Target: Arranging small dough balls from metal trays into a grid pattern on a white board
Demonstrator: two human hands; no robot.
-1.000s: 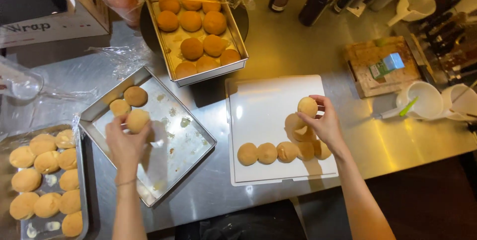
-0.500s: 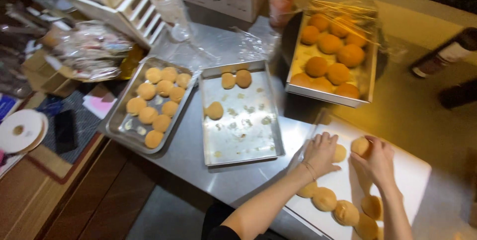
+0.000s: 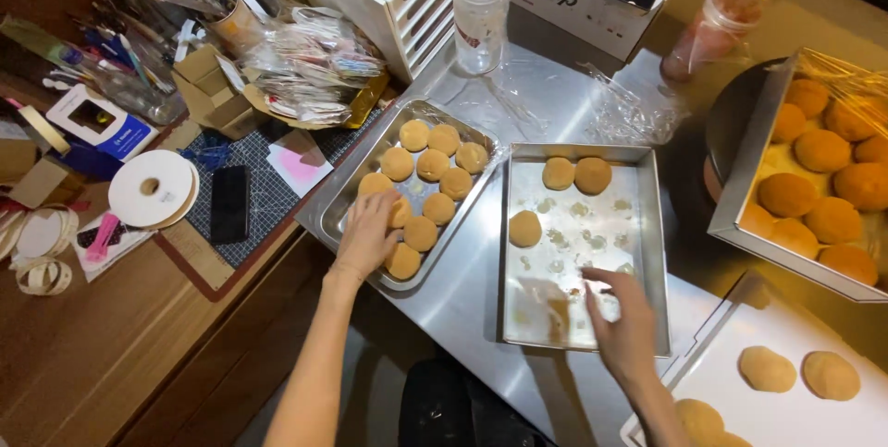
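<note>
Left hand [image 3: 367,232] stretched forward over the near end of the left metal tray [image 3: 335,209], palm down, fingers curled loosely onto a pale bun [image 3: 399,216] among the rows of buns there; touching it, though whether actually gripping cannot be told. Forearm running straight back toward the lower edge of view. Right hand [image 3: 624,322] hovering low over the near right corner of the middle metal tray [image 3: 647,225], palm down, fingers spread and slightly bent, holding nothing. Three buns [image 3: 558,172] lying at that tray's far end, well apart from the hand. More flat buns on the white cutting board [image 3: 786,415] at lower right; darker browned buns in the far-right tray [image 3: 743,179].
</note>
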